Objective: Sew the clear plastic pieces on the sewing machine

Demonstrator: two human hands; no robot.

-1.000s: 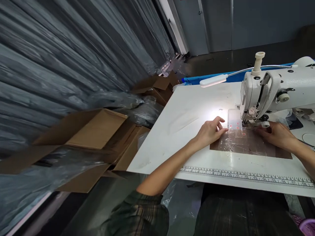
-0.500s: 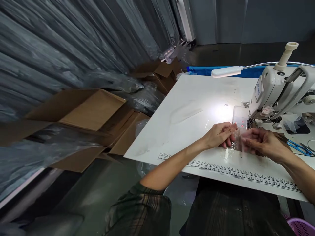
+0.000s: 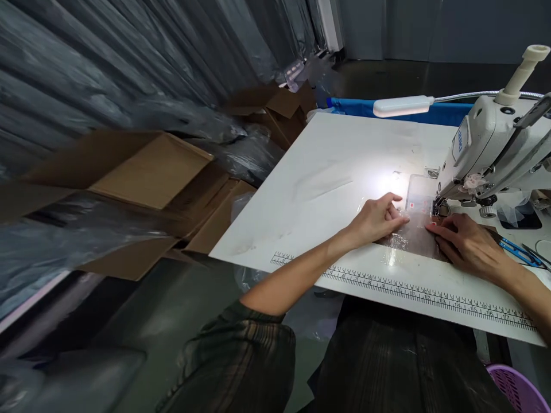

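A clear, shiny plastic sheet (image 3: 404, 240) lies on the white table below the needle area of a white sewing machine (image 3: 477, 137). Small red marks (image 3: 412, 205) show near its upper part. My left hand (image 3: 379, 218) rests at the sheet's left side, thumb and index finger apart, the other fingers curled. At the right, close to the presser foot (image 3: 438, 207), my right hand (image 3: 469, 244) has its fingertips closed on the sheet. Its lower fingers are partly hidden.
Blue thread snips (image 3: 520, 252) lie right of my right hand. A lamp (image 3: 402, 106) lights the white table (image 3: 318, 183), which has a printed ruler (image 3: 387, 287) along its front. Open cardboard boxes (image 3: 150, 166) stand left; a purple basket (image 3: 516, 387) sits below right.
My hands have moved apart and lower onto the sheet, which now lies flatter. My left thumb and index finger have spread. The camera view has shifted slightly.
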